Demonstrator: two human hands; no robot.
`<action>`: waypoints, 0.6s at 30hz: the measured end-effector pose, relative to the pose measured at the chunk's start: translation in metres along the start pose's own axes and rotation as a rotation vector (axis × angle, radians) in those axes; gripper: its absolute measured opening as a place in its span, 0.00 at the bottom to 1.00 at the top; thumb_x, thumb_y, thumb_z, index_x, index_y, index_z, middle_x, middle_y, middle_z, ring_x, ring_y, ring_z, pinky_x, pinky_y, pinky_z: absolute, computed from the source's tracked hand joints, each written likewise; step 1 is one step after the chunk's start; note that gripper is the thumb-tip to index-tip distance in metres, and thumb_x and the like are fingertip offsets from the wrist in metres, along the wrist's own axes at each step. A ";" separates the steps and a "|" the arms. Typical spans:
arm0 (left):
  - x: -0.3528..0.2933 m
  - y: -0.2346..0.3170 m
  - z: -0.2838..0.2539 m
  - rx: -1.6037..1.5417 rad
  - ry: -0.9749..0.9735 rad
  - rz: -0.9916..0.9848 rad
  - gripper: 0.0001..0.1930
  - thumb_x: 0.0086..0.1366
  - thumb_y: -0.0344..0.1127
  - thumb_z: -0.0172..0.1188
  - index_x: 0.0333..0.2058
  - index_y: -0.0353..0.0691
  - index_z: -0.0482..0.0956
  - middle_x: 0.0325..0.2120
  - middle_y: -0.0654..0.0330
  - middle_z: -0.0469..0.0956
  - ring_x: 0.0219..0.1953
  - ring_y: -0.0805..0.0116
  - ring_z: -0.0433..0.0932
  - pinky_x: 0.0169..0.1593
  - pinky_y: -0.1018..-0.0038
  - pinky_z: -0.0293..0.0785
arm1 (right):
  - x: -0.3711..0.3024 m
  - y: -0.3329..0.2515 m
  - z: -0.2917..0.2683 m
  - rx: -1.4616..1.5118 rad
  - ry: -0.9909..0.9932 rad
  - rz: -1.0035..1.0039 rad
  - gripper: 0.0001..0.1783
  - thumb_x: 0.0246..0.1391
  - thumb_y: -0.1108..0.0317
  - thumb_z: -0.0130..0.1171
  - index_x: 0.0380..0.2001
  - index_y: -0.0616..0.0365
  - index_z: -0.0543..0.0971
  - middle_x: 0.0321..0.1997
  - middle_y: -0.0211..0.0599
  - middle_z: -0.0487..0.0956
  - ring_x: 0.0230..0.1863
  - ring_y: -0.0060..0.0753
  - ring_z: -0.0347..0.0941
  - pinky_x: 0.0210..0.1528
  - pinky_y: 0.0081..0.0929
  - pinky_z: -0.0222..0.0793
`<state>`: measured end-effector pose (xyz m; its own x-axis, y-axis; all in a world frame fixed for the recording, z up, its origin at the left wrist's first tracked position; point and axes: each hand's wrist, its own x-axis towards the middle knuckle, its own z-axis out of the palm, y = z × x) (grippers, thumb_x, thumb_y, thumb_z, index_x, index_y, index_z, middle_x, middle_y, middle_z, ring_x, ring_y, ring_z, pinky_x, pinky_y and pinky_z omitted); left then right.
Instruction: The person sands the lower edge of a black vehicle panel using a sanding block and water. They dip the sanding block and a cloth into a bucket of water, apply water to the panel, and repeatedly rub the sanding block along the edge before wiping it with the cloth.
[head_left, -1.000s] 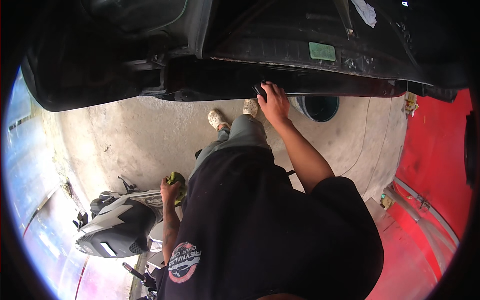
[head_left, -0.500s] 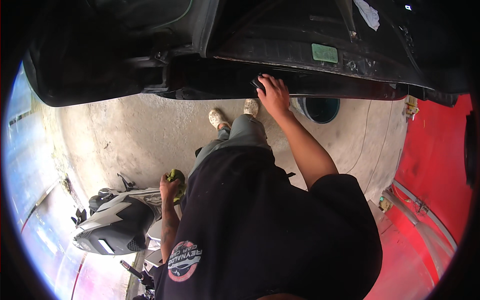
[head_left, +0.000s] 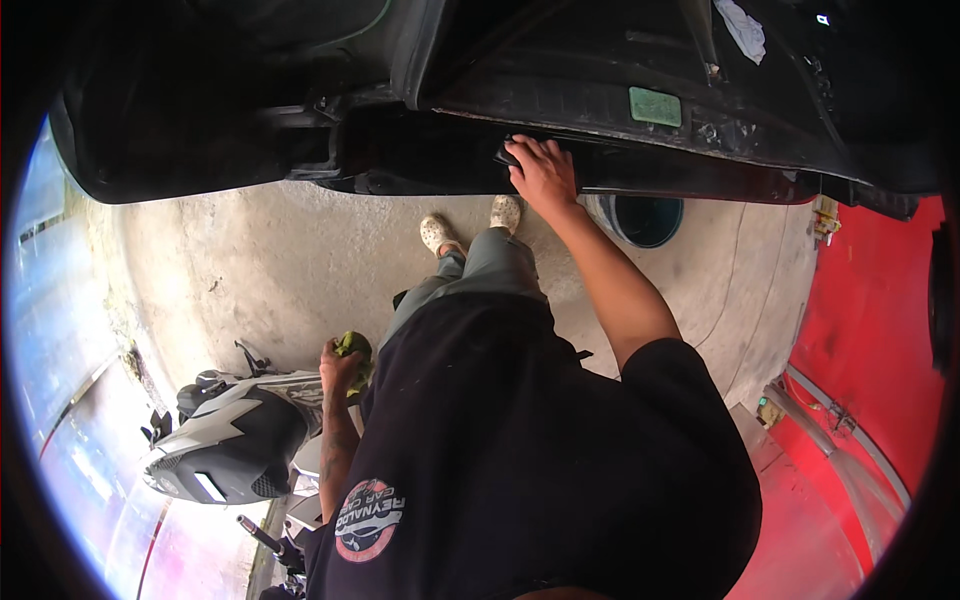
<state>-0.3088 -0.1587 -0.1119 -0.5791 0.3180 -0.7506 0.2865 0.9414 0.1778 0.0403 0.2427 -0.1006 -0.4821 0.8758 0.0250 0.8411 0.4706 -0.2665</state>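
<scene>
My right hand (head_left: 545, 178) reaches out to the long black vehicle panel (head_left: 430, 165) in front of me. Its fingers are closed on a small black pad (head_left: 505, 152), pressed to the panel; the hand hides part of the pad. Down at my left side hangs my left hand (head_left: 340, 368), wrapped round a crumpled yellow-green cloth (head_left: 355, 350). A green rectangular block (head_left: 655, 106) lies on the dark ledge beyond the panel, to the right of my right hand.
A dark bucket (head_left: 648, 222) stands on the concrete floor (head_left: 260, 270) under the panel's edge. Farther in on the vehicle lies a white cloth (head_left: 741, 30). A grey and black motorcycle (head_left: 240, 440) is close to my left. Red sheeting (head_left: 880, 300) rises on the right.
My right hand has slid slightly left and away from me along the black panel with the pad. The left hand still holds the cloth in about the same place.
</scene>
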 end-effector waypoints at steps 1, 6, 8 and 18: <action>0.001 -0.001 0.000 -0.006 -0.033 -0.008 0.42 0.48 0.44 0.70 0.63 0.39 0.73 0.54 0.42 0.81 0.58 0.45 0.80 0.60 0.59 0.75 | 0.005 -0.003 0.001 -0.002 -0.002 -0.024 0.25 0.52 0.62 0.68 0.55 0.39 0.78 0.62 0.16 0.77 0.57 0.36 0.72 0.55 0.47 0.69; -0.009 0.010 -0.006 0.012 -0.018 -0.009 0.41 0.48 0.42 0.69 0.64 0.39 0.72 0.54 0.41 0.80 0.58 0.45 0.80 0.61 0.59 0.75 | 0.000 0.017 -0.003 -0.018 -0.013 -0.095 0.25 0.52 0.62 0.67 0.55 0.39 0.78 0.62 0.16 0.77 0.58 0.35 0.71 0.55 0.47 0.69; -0.011 0.010 -0.007 0.008 -0.009 -0.020 0.41 0.48 0.42 0.69 0.64 0.39 0.72 0.55 0.41 0.80 0.58 0.45 0.79 0.61 0.59 0.75 | -0.005 0.021 -0.005 0.016 -0.050 -0.062 0.25 0.51 0.63 0.67 0.55 0.39 0.79 0.63 0.15 0.77 0.58 0.36 0.71 0.55 0.46 0.69; -0.010 0.006 -0.006 -0.020 0.005 0.035 0.42 0.48 0.42 0.70 0.64 0.39 0.72 0.55 0.40 0.80 0.57 0.44 0.80 0.60 0.58 0.75 | 0.017 -0.001 -0.002 -0.013 -0.041 -0.132 0.24 0.51 0.64 0.66 0.54 0.40 0.80 0.63 0.14 0.77 0.57 0.35 0.72 0.57 0.44 0.69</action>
<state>-0.3060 -0.1557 -0.1000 -0.5728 0.3514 -0.7405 0.2911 0.9318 0.2170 0.0317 0.2567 -0.0984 -0.5980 0.8013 0.0196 0.7728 0.5829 -0.2511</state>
